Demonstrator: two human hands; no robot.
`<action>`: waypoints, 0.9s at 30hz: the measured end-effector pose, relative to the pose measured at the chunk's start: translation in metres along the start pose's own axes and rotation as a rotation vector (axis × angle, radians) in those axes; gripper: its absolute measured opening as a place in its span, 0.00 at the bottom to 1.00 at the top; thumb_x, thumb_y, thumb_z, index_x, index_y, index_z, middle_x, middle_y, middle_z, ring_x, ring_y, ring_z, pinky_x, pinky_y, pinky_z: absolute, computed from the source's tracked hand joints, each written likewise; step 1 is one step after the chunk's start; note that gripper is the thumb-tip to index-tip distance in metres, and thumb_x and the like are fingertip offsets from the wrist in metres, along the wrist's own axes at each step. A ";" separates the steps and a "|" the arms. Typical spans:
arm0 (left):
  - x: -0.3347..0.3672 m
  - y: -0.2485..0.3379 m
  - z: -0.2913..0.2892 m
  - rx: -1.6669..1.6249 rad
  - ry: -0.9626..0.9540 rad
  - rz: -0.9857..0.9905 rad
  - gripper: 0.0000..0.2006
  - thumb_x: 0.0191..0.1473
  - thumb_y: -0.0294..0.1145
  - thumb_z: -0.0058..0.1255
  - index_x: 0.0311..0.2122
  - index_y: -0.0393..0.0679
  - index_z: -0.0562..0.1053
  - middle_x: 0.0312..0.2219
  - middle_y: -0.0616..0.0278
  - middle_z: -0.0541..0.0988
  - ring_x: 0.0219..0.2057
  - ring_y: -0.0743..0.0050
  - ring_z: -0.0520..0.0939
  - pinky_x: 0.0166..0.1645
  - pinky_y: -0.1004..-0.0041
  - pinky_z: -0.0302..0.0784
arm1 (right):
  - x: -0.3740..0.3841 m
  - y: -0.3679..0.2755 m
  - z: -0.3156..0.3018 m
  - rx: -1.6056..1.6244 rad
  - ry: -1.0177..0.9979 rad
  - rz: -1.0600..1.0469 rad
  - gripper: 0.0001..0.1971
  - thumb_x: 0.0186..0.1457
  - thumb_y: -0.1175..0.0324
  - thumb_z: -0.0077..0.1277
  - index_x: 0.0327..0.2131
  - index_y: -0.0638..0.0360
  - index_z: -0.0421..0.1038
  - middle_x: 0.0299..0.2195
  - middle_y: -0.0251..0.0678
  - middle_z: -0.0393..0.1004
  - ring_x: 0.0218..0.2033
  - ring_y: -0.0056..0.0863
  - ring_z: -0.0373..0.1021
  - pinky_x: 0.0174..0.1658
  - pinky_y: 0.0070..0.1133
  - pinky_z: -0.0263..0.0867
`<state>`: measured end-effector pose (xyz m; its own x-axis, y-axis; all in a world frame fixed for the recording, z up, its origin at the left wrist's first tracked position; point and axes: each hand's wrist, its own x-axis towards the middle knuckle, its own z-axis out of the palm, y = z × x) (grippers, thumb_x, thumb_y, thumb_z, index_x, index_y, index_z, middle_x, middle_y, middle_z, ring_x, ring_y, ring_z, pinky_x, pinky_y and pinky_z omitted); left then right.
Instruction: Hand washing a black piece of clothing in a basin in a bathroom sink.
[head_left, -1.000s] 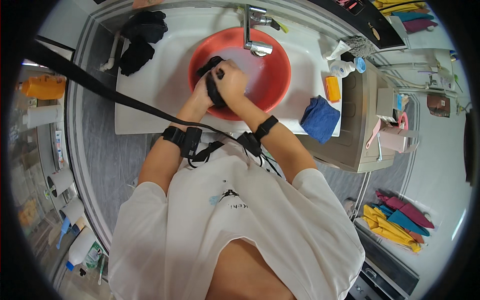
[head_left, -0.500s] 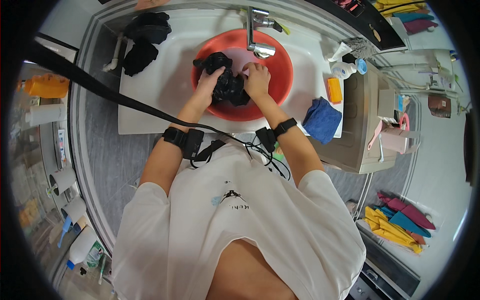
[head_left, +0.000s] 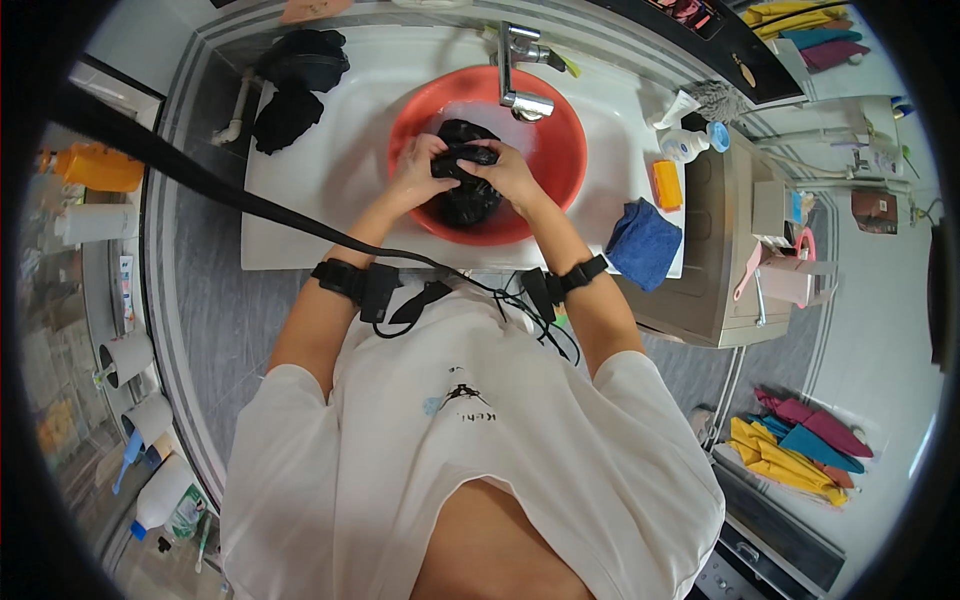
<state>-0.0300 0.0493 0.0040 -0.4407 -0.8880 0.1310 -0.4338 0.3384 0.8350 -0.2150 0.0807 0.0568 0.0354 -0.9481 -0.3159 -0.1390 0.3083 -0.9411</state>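
Observation:
A wet black cloth garment (head_left: 470, 203) is bunched up in a red-orange plastic basin (head_left: 562, 185), over whitish, soapy-looking water (head_left: 515, 125). My left hand (head_left: 416, 170) grips its left side, thumb on top. On the other side my right hand (head_left: 508, 176) pinches a fold of the same cloth, the two hands close together. The exact kind of garment cannot be made out. The basin stands in a white sink (head_left: 340, 190), under a chrome faucet (head_left: 522, 80) that reaches over its far rim.
More black cloth (head_left: 290, 115) lies at the sink's far left corner. On the right edge are a blue cloth (head_left: 643, 243), an orange bar (head_left: 667, 185), a white bottle (head_left: 685, 146) and a tube (head_left: 678, 108). A black strap (head_left: 200, 178) crosses the view on the left.
Both hands have come closer together on the black garment, which is now gathered lower in the basin. My right hand has turned and grips a fold of it.

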 end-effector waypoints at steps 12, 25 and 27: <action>0.023 0.038 -0.076 -0.127 -0.013 -0.094 0.23 0.36 0.35 0.66 0.40 0.38 0.74 0.35 0.54 0.80 0.39 0.66 0.80 0.46 0.72 0.72 | -0.025 -0.092 -0.027 -0.203 0.250 -0.546 0.09 0.47 0.71 0.59 0.34 0.57 0.72 0.37 0.32 0.69 0.45 0.25 0.64 0.49 0.21 0.59; 0.057 0.105 -0.117 -0.511 0.146 -0.198 0.25 0.42 0.26 0.61 0.49 0.41 0.70 0.45 0.60 0.73 0.47 0.72 0.72 0.54 0.75 0.63 | -0.054 -0.125 -0.040 -0.155 0.129 -0.549 0.14 0.49 0.71 0.57 0.39 0.60 0.66 0.35 0.29 0.70 0.39 0.20 0.66 0.44 0.20 0.62; 0.051 0.083 -0.104 -0.546 0.014 -0.324 0.22 0.43 0.26 0.58 0.47 0.40 0.72 0.39 0.61 0.77 0.42 0.75 0.75 0.49 0.76 0.67 | -0.047 -0.097 -0.029 -0.210 0.033 -0.651 0.18 0.42 0.74 0.61 0.39 0.58 0.67 0.35 0.34 0.71 0.39 0.30 0.68 0.44 0.24 0.63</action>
<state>-0.0073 -0.0003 0.1357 -0.3428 -0.9239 -0.1700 -0.0781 -0.1523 0.9852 -0.2321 0.0932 0.1664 0.1470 -0.9381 0.3136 -0.2885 -0.3439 -0.8936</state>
